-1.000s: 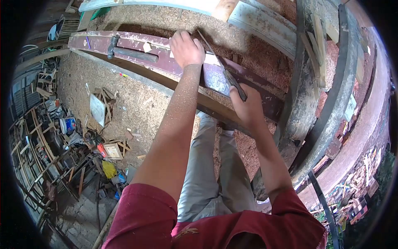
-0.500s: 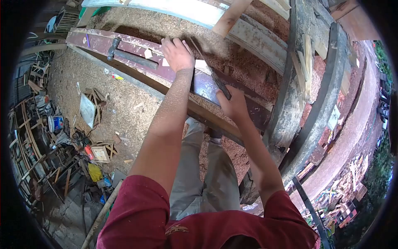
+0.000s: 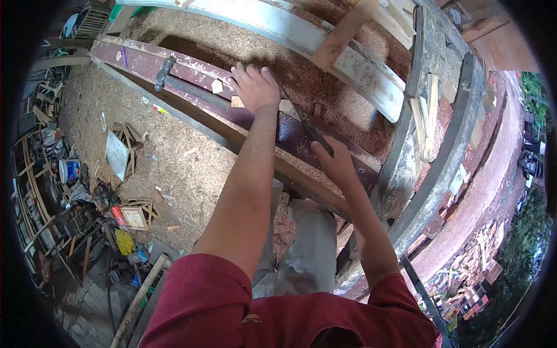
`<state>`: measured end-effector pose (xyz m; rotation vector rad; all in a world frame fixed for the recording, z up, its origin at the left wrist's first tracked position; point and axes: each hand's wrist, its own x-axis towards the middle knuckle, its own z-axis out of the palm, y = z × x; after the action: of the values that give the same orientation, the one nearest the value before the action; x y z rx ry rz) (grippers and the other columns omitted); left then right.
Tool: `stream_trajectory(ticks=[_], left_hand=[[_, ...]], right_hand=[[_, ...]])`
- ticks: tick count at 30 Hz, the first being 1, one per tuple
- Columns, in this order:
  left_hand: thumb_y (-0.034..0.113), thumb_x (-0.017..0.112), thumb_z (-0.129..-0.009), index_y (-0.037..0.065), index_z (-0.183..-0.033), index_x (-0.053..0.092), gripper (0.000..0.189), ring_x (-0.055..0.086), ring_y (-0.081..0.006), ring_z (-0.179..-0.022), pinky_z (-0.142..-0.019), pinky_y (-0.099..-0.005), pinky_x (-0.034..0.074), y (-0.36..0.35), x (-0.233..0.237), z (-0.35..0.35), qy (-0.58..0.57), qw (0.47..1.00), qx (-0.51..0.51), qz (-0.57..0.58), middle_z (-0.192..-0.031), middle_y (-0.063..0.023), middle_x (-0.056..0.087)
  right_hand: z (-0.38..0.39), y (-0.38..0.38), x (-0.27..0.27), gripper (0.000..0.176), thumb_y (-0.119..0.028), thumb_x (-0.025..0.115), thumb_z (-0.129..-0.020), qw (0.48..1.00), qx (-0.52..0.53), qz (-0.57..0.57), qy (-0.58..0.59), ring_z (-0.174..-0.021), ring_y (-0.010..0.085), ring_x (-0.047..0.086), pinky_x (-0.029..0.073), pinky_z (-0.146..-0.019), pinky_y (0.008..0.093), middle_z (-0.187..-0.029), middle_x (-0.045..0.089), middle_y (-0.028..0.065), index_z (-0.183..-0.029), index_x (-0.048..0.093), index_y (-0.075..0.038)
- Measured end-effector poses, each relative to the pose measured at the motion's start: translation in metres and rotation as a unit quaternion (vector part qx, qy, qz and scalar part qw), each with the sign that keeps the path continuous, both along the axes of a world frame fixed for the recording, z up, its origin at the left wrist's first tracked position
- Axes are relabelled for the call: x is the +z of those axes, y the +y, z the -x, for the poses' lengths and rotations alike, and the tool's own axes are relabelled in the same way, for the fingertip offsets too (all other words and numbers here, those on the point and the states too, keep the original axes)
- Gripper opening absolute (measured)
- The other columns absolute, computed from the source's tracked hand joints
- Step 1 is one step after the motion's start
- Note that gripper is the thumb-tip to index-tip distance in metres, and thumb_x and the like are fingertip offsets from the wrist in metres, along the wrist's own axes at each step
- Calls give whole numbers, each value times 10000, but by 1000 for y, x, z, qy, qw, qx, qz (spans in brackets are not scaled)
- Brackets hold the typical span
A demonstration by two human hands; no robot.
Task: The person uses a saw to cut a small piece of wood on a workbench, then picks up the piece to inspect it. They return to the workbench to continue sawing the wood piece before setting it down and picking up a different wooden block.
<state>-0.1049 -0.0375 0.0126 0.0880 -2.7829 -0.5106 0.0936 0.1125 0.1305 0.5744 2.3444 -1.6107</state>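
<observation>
**A:** Left hand (image 3: 255, 87), what are the fingers doing?

**B:** The fingers (image 3: 242, 71) are spread and pointing to 11 o'clock. The palm is flat on the beam (image 3: 288, 134). The hand grips nothing and just presses down.

**A:** And the right hand?

**B:** The right hand (image 3: 333, 162) is at 4 o'clock from the left, well apart from it. Its fingers are wrapped tight round the dark handle of a thin-bladed tool (image 3: 299, 116). The blade runs from the fist up toward 11 o'clock and passes just beside the left hand's 3 o'clock edge. The tip is near the beam's far edge, but I can't tell if it touches. I also can't tell if the blade has teeth, as it's too thin to read.

**A:** What's the beam like?

**B:** It's long and maroon, with scuffed paint, and runs diagonally from 10 o'clock to 4 o'clock. Both hands are over it.

**A:** What else is on it?

**B:** A small pale wood chip (image 3: 216, 86) sits at 9 o'clock from the left hand, close to it. A second chip (image 3: 237, 102) is just beside the wrist at 7 o'clock. A hammer (image 3: 168, 74) lies on the beam farther out at 9 o'clock, with its head at the far end.

**A:** And the surroundings?

**B:** There's a sawdust pile (image 3: 313, 81) behind the beam at 1 o'clock. A pale curved plank (image 3: 301, 37) lies beyond it at 12 o'clock. The person's grey trousers (image 3: 310, 249) show below the beam at 6 o'clock. A bucket (image 3: 68, 171) stands among scrap wood, far out at 8 o'clock.
</observation>
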Motion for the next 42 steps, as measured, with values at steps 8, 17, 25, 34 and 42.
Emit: stream_trajectory(ticks=[8, 17, 25, 34, 42], left_hand=[[190, 598, -925, -7, -1201, 601, 339, 438, -447, -1458, -1259, -646, 240, 2, 3, -2, -5, 998, 64, -23, -1461, -270, 546], [369, 519, -1020, 105, -1221, 632, 350, 447, -380, -1487, -1232, -764, 133, 2, -8, -4, -42, 993, 110, 31, -1512, -171, 528], [405, 474, -1056, 148, -1224, 677, 368, 415, -354, -1526, -1240, -759, 122, 1, -6, -2, -89, 992, 84, 40, -1533, -115, 531], [395, 495, -1052, 149, -1186, 681, 336, 440, -355, -1510, -1244, -751, 121, 3, -7, -2, -82, 992, 86, 51, -1535, -115, 534], [348, 499, -1066, 67, -1143, 718, 364, 487, -437, -1435, -1217, -677, 260, 0, -15, -1, 6, 997, 72, -18, -1489, -214, 581]], right_hand=[[10, -4, 27, 296, -252, 692, -1003, 999, -6, -25, -36, -725, 353, 640, 516, -742, 424, -825, 662, 249, -1007, 694, 44], [29, 0, 56, 296, -224, 684, -1003, 993, -20, 7, -113, -749, 168, 653, 506, -705, 381, -783, 697, 201, -1022, 716, 69], [30, -5, 50, 274, -222, 673, -985, 988, -54, 18, -143, -628, 121, 532, 442, -586, 360, -644, 583, 125, -904, 698, 39], [30, -9, 48, 276, -223, 661, -974, 984, -59, 3, -171, -612, 87, 473, 399, -554, 345, -599, 507, 98, -877, 686, 35], [7, -3, 28, 261, -221, 672, -965, 993, -65, -8, -101, -611, 158, 524, 448, -597, 378, -670, 593, 177, -913, 699, 33]])
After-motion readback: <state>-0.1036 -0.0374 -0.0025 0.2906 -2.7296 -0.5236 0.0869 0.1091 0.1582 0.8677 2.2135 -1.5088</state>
